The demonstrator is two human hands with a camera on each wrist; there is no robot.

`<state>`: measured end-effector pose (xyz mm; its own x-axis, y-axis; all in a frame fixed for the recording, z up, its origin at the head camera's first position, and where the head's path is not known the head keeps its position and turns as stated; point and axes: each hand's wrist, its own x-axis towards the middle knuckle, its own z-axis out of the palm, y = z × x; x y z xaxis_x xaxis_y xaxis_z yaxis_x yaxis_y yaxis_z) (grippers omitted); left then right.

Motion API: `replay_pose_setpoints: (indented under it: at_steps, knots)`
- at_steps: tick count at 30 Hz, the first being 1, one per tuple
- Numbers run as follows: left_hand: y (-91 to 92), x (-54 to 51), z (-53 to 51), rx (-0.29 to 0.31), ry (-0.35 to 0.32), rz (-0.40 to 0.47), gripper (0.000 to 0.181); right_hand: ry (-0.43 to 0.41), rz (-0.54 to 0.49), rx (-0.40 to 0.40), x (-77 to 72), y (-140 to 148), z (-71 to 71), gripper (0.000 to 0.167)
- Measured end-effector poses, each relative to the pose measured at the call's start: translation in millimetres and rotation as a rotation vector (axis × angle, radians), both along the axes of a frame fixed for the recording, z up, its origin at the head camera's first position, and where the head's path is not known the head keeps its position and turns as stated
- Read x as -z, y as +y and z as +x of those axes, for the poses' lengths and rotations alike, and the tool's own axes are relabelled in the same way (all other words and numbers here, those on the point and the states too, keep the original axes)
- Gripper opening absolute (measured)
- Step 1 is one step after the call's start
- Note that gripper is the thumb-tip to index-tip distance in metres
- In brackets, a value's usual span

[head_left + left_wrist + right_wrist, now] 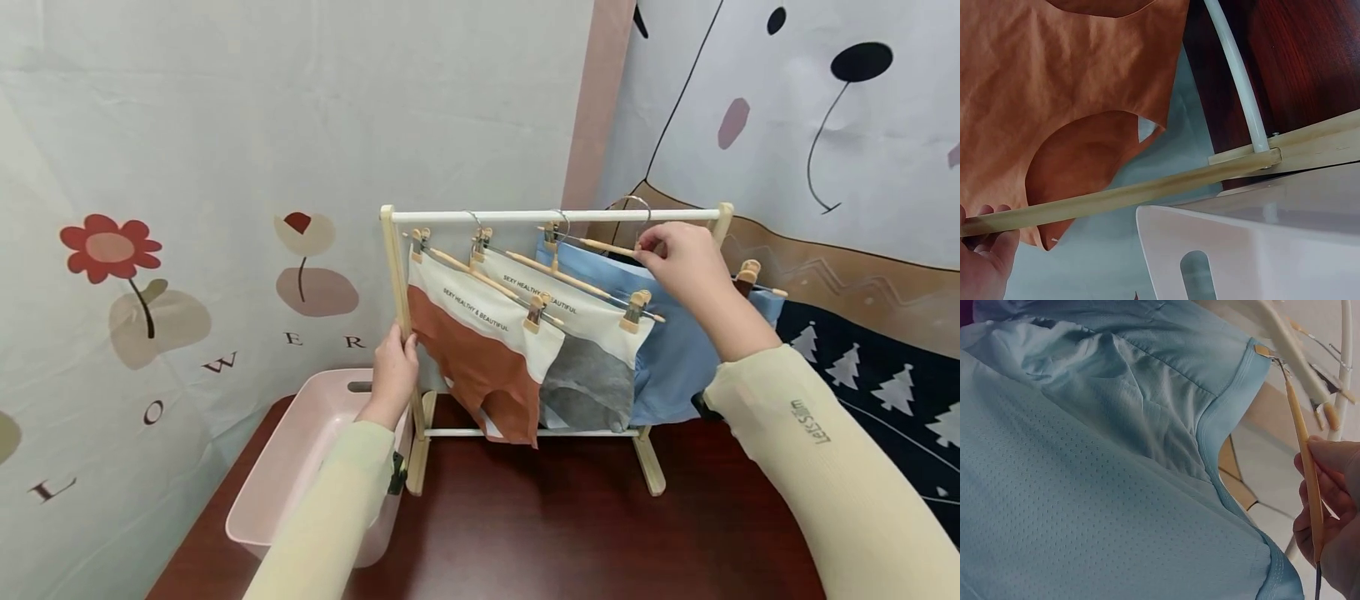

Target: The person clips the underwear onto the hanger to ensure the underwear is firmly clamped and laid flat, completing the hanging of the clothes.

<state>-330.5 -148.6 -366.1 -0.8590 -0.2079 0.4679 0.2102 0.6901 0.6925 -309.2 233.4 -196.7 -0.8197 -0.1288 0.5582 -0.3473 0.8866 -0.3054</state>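
Note:
In the head view my left hand [395,375] grips the left post [398,283] of a small wooden clothes rack, low on the post. The left wrist view shows its fingers around that post. My right hand [686,262] pinches the wooden bar [607,247] of a clip hanger that carries blue shorts [675,358]. This hanger's wire hook [633,200] arches above the white rail [517,217]; whether it bears on the rail I cannot tell. On the left, rust-and-white underpants [480,358] and grey-and-white underpants [592,375] hang from two more clip hangers.
A pink plastic basin [300,442] stands left of the rack, close by its left foot [418,467]. The rack rests on a dark red-brown table [570,533]. Printed cloth [225,125] hangs behind and to the right.

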Motion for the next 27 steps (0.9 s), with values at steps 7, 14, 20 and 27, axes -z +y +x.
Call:
replay_pose_setpoints:
  at_steps: [7, 14, 20, 27]
  knots:
    - [-0.5, -0.3, 0.7, 0.007, 0.007, -0.001, 0.024, -0.067, 0.019, -0.011, -17.8, -17.9, -5.9, 0.017]
    - [-0.1, -1.1, 0.9, -0.008, 0.006, -0.003, 0.021, -0.131, -0.019, 0.024, -20.3, -24.7, -8.1, 0.02]
    - [0.4, 0.0, 1.2, -0.008, -0.014, -0.009, 0.023, -0.164, -0.065, 0.078, -14.9, -14.3, -4.7, 0.023]
    - [-0.4, -1.4, 1.8, -0.008, -0.015, -0.017, 0.029, -0.22, -0.062, 0.144, -3.5, 4.7, -0.1, 0.025]
